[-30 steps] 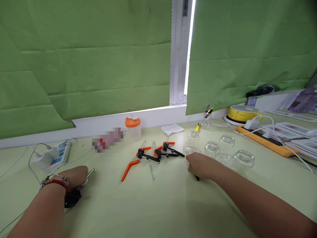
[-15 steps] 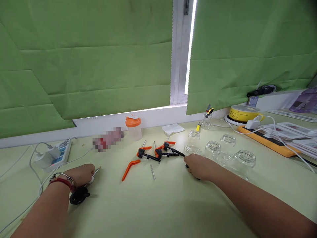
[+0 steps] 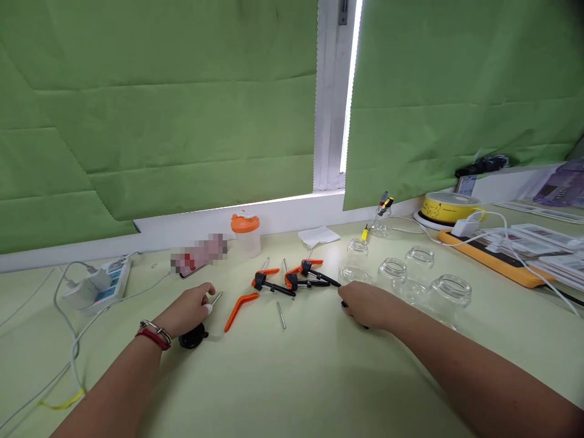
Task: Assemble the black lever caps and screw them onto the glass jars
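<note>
My left hand is closed around a black round part with a metal shaft. The shaft's tip sticks out past my fingers, a small white piece shows beside them, and the black disc hangs under my wrist. My right hand rests on the table, its fingers curled over a slim black thing mostly hidden beneath it. Between my hands lie a loose orange bent handle, a thin metal rod and several black-and-orange crank-like pieces.
Several clear glass jars stand right of my right hand. Behind are a cup with an orange lid, white paper and a blurred-out pink object. A power strip with cables sits left; an orange strip lies right.
My left hand has moved right and slightly up, carrying the black part and shaft closer to the orange handle. My right hand stays almost where it was.
</note>
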### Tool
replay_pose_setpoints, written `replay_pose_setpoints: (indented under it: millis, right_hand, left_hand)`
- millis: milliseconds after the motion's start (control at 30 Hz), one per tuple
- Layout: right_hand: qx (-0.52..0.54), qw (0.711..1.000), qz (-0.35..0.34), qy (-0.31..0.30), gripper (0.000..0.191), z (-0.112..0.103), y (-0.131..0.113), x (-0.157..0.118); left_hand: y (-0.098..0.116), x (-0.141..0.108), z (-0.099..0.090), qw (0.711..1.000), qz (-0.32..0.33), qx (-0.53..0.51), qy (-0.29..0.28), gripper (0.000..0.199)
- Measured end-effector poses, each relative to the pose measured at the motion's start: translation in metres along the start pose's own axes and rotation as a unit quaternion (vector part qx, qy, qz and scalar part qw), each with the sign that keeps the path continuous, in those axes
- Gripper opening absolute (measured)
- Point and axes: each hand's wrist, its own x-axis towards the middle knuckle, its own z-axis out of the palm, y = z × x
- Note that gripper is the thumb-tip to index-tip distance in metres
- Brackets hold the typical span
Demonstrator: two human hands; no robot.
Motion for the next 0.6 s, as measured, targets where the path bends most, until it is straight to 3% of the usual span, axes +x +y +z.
replay_pose_setpoints:
  millis: [333, 533, 600]
  right_hand:
    - [-0.046, 0.996, -0.038, 0.065, 0.007, 0.003, -0.007, -0.001]
    - [-0.049, 0.98, -0.165, 0.098, 0.021, 0.008, -0.04, -0.007]
    - [-0.037, 0.968, -0.223, 0.105, 0.038, 0.015, -0.052, -0.007]
  left_hand:
    - [0.028, -0.009, 0.015, 0.987, 0.009, -0.155, -0.033, 0.05]
    - [0.036, -0.013, 0.025, 0.982, 0.051, -0.168, -0.062, 0.057]
    - [0.041, -0.015, 0.029, 0.984, 0.069, -0.149, -0.069, 0.057]
